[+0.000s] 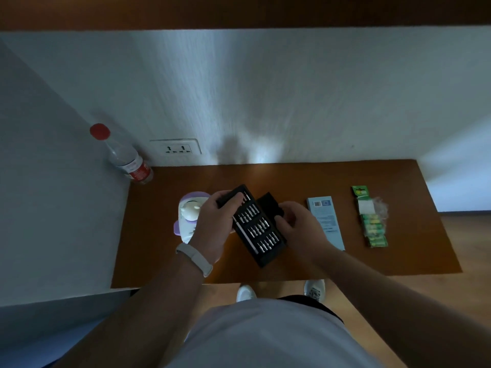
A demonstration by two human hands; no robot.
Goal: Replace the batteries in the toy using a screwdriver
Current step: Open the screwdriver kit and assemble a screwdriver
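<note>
A person is standing at the near edge of a brown worktop (292,176) and holding an open black tool case (261,235) above its middle, tilted so that its near end is pointing toward the near edge. Rows of small metal bits are sitting in the case, and a long silver screwdriver (247,239) is lying along its left side. The left hand (218,219) is gripping the far left end of the case, fingers curled over its top – a pale wristband (195,257) is sitting on that wrist. The right hand (297,224) is closing around a black cover (268,203) that is touching the far right side of the case, with the fingers bent in against it.

The toy (190,208) – white with purple parts – is resting on the worktop toward the left edge, partly hidden behind the left hand. A pale blue box (325,219) is lying flat just right of the right hand, and a strip of green batteries (373,227) in a torn wrapper is lying near the right edge, well apart from the toy.

A clear bottle (127,158) with a red cap is standing in the far left corner, against the wall. A wall socket (175,147) is showing just above the far edge beside it. White shoes (245,293) are showing on the wooden floor below the near edge.
</note>
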